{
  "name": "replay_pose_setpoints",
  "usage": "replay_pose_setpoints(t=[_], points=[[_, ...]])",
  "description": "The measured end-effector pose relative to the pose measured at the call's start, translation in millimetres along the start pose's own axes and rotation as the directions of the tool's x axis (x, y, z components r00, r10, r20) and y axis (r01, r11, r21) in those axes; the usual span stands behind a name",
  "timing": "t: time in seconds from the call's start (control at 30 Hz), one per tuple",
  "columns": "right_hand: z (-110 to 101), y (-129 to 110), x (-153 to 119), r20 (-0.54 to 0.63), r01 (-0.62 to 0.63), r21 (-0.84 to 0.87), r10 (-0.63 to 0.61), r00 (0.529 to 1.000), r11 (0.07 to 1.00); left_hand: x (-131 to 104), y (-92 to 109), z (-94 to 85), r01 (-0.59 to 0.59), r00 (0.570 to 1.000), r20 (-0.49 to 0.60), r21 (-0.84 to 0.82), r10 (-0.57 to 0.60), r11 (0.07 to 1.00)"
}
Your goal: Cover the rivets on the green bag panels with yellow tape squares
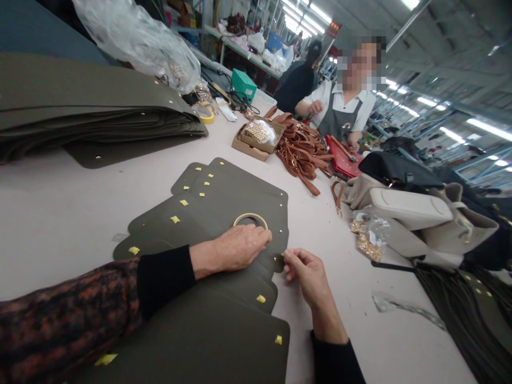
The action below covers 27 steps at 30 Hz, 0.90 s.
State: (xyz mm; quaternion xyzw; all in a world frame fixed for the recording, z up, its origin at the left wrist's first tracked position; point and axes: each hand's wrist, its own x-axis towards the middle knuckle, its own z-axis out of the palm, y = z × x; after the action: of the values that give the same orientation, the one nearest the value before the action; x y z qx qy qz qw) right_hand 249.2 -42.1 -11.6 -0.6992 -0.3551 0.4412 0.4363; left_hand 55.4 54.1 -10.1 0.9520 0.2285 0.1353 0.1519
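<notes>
Several dark olive panels point(240, 186) with rounded corners lie overlapping on the table before me. Small yellow tape pieces point(175, 219) are stuck on them, and small metal studs point(280, 231) show along the right edge. My left hand point(238, 248) is closed over the near side of a yellow tape roll point(251, 216), which it partly hides. Just past the panels' right edge, my right hand point(306, 272) is closed in a pinch near a stud. A tiny bit of yellow tape shows at its fingertips.
Stacked olive panels point(132, 101) lie at left under clear plastic point(152, 42). Beyond are a cardboard box point(256, 138), brown straps point(302, 149) and a person point(344, 101) at a red item. Cream bags point(420, 213) and more dark pieces point(460, 309) are at right.
</notes>
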Motion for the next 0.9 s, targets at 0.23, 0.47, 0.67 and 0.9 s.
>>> replay_pose_setpoints(t=[0.23, 0.47, 0.67, 0.9], points=[[8.0, 0.5, -12.6, 0.01, -0.027, -0.224, 0.03, 0.999, 0.974, -0.6, -1.9, 4.5, -0.03, 0.999, 0.024, 0.016, 0.03, 0.999], [15.8, -4.7, -9.3, 0.044, 0.167, -0.561, -0.173, 0.984, 0.811, -1.8, -2.8, 4.5, -0.054, 0.999, 0.004, 0.014, 0.054, 0.998], [11.9, -5.9, -7.2, 0.081, 0.231, -0.688, -0.244, 0.966, 0.688, -0.1, -3.3, 1.7, -0.025, 0.999, 0.021, -0.023, 0.025, 0.999], [-6.9, -1.9, -16.1, 0.271, 0.541, -0.706, -0.531, 0.803, 0.458, -0.4, -3.3, 0.4, -0.04, 0.999, 0.0, -0.025, 0.04, 0.999]])
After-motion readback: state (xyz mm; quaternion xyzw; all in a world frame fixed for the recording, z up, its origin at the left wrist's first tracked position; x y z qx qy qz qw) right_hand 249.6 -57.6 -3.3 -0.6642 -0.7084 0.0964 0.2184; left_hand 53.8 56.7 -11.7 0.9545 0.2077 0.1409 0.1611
